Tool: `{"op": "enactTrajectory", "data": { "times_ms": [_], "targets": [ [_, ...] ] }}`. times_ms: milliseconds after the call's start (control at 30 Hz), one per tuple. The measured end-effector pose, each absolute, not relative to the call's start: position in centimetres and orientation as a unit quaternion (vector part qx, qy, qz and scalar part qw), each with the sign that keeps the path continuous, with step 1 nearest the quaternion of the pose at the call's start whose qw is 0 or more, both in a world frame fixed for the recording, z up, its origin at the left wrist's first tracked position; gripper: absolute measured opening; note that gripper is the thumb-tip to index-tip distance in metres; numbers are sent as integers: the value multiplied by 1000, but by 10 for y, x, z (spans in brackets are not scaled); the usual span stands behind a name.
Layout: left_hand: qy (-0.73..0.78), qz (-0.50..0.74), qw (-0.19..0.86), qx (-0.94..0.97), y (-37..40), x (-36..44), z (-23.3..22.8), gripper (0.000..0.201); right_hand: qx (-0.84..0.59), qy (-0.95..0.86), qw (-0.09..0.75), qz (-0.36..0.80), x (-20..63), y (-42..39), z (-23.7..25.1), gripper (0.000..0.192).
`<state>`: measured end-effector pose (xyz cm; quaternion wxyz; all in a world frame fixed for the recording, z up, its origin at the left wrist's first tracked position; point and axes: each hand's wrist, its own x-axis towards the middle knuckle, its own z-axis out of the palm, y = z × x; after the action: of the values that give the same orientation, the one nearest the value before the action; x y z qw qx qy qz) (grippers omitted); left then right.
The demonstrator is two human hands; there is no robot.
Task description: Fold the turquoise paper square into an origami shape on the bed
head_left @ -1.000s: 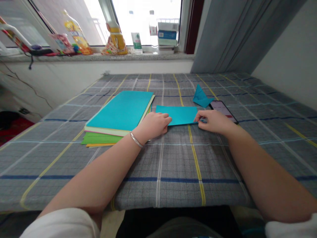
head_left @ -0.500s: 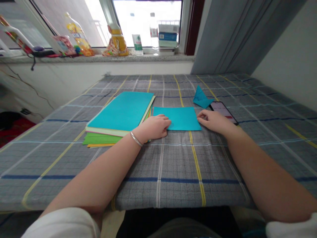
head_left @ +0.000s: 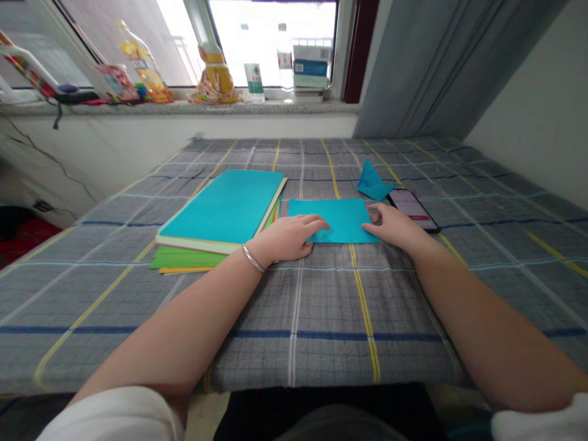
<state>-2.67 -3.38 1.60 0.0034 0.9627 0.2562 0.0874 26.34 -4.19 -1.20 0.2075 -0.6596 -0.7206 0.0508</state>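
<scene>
A flat teal paper sheet (head_left: 342,218) lies on the checked tablecloth (head_left: 321,300) in the middle of the table. My left hand (head_left: 287,237) rests on its near left corner with fingers stretched over the paper. My right hand (head_left: 392,223) presses flat on the sheet's right edge. Neither hand grips anything. A silver bangle sits on my left wrist.
A stack of coloured paper (head_left: 220,214) with a teal top sheet lies to the left. A folded teal paper shape (head_left: 372,180) and a phone (head_left: 412,208) lie at the right. Bottles and boxes stand on the windowsill (head_left: 184,107) behind.
The teal sheet has gone from a narrow folded strip to a wider flat sheet. Both hands moved inward onto it and now press it flat.
</scene>
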Motion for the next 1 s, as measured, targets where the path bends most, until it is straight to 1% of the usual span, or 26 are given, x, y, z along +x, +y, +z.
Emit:
{"op": "enactTrajectory", "data": {
  "times_ms": [67,167,233,400,600,733,867,900,933,1000],
  "targets": [
    [281,86,-4,956,-32,-29,14,46,-665,-720,194,43,262,-42,-11,45],
    [412,121,-69,900,-28,-31,6,46,-677,-718,161,33,259,-42,-8,31],
    [488,135,-110,855,-25,-33,0,45,-676,-722,144,28,258,-42,-7,28],
    [520,107,-110,840,-25,-31,-6,41,-678,-719,148,43,258,-40,-8,27],
    [536,110,-81,833,-24,-29,-4,40,-719,-647,222,124,260,-40,-12,26],
    [557,135,-28,819,-18,-30,-4,35,-705,-635,266,167,262,-38,-12,17],
    [556,150,41,817,-14,-29,0,31,-687,-586,339,264,259,-36,-7,14],
    [553,156,60,816,-13,-28,1,31,-681,-567,363,289,258,-36,-5,16],
    [550,164,77,815,-12,-28,1,31,-674,-548,386,311,257,-37,-3,23],
    [545,178,101,813,-11,-29,1,31,-663,-518,416,344,255,-38,0,40]
  ]
}}
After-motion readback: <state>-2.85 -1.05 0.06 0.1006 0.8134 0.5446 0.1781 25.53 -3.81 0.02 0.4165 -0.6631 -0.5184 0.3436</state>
